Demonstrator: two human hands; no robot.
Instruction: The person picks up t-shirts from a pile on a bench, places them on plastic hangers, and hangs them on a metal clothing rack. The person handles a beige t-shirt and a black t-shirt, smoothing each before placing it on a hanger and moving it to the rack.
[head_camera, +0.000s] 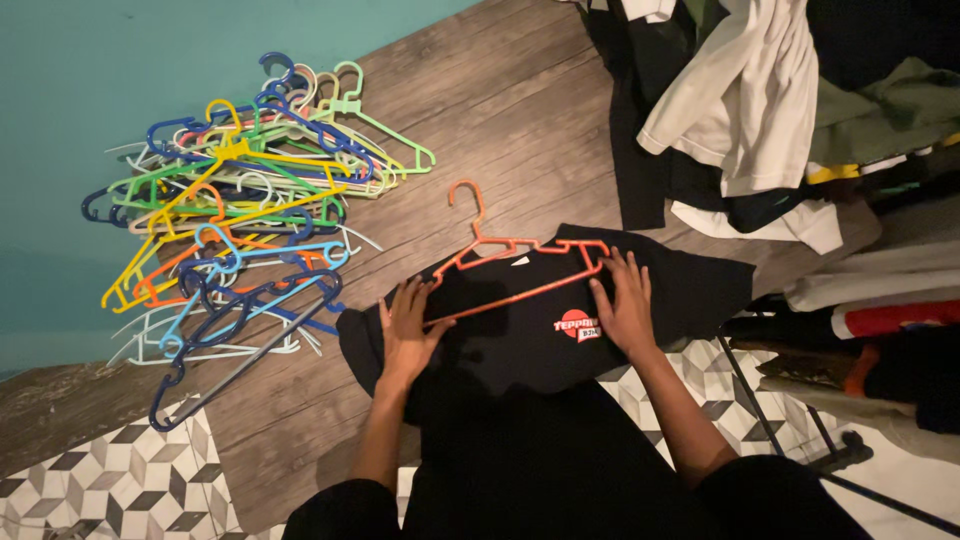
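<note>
A black T-shirt with a small red and white chest print lies spread on the wooden floor in front of me. An orange plastic hanger lies on its collar area, hook pointing up and away. My left hand rests flat on the shirt at the hanger's left end, fingers apart and touching the bar. My right hand presses on the shirt at the hanger's right end, fingers spread over the bar.
A heap of coloured plastic hangers lies on the floor to the left, by a teal wall. A pile of black, white and green clothes sits upper right. Patterned tiles and a dark metal rack leg are near my knees.
</note>
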